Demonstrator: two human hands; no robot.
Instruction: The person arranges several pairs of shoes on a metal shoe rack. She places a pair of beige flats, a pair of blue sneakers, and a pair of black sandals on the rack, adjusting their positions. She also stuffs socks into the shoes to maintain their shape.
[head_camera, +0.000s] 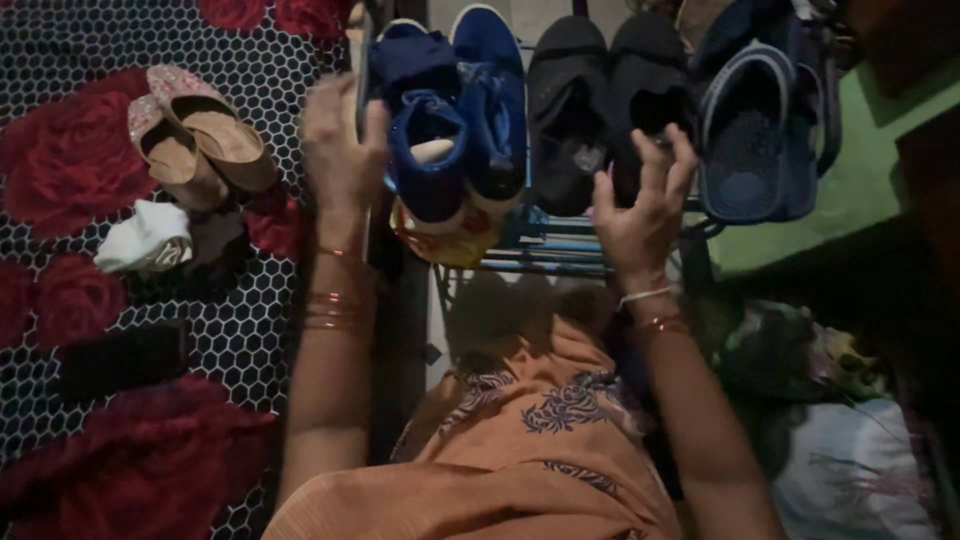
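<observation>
My left hand (343, 150) is raised at the left end of a shoe rack (545, 250), its fingers against the side of a blue shoe (430, 165); whether it grips the shoe is unclear. A second blue shoe (492, 95) lies beside it. My right hand (640, 205) reaches up with fingers spread, touching the lower edge of a pair of black shoes (570, 110). It holds nothing. Both wrists wear bangles. A yellow object (450, 235) shows under the blue shoes.
Dark blue sandals (755, 130) sit at the rack's right end. On the red-flowered cloth (240, 330) at left lie a pair of glittery pink slip-ons (195, 135), a white rag (145, 240) and a black flat object (120, 360). Bundled cloth and bags (850, 460) lie at lower right.
</observation>
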